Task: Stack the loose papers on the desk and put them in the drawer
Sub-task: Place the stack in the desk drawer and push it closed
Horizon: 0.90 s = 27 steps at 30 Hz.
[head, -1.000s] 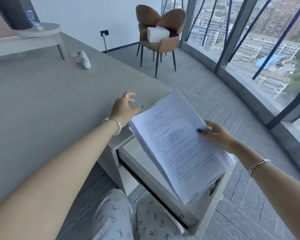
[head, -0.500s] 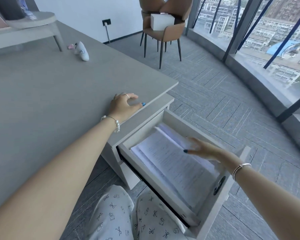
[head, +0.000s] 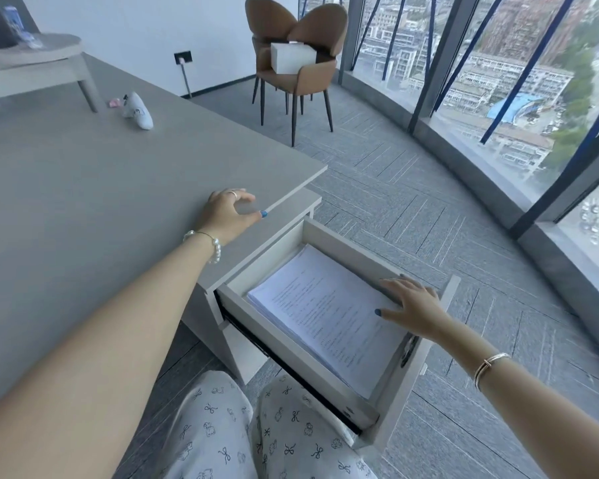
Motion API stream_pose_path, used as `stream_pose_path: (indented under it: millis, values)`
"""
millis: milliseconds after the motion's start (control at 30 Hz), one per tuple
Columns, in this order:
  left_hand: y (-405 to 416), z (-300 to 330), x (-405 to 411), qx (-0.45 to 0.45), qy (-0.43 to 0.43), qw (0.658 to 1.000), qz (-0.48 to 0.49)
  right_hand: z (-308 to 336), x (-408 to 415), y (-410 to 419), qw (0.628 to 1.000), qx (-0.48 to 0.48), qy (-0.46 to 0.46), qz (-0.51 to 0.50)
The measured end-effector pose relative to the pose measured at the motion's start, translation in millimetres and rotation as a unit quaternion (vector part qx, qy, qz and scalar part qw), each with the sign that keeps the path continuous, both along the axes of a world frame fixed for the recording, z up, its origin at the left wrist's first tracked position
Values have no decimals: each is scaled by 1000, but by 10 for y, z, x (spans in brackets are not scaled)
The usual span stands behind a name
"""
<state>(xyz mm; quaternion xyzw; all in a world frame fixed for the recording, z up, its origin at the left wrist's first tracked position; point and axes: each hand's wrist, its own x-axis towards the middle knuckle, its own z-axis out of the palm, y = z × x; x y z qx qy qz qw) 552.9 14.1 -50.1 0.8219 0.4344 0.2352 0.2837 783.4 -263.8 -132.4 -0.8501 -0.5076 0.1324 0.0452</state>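
The floppy paper stack (head: 325, 309) lies flat in the open drawer (head: 426, 368) at lower centre, right hand (head: 414, 305) spread on its edge, left hand (head: 230, 212) loosely curled on the desk (head: 83, 188); lift it from underneath.

Paper stacks (head: 325, 305): one
Open drawers (head: 329, 233): one
Hands: two, left (head: 227, 214) and right (head: 414, 304)
Brown chairs (head: 294, 46): two
Bracelets: two, pearl (head: 210, 242) and metal (head: 488, 369)

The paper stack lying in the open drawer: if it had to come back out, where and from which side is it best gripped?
Probably the long edge under the right hand, from above. The paper stack lies flat, filling most of the drawer, so only its top is reachable. Hook fingertips under that edge and lift. The left hand rests on the desk.
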Motion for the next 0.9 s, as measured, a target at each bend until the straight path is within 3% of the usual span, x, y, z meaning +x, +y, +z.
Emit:
stream_pose_path:
  millis: [500,733,900]
  values:
    - [-6,14,40,3,-8,1000,17,-254,-247,-102,984,156,-25,-78]
    - [34,0,55,0,-2,1000,27,-254,-444,537,979,193,6,-59]
    - [80,-36,30,-15,-7,1000,22,-159,-516,810,976,198,81,-27]
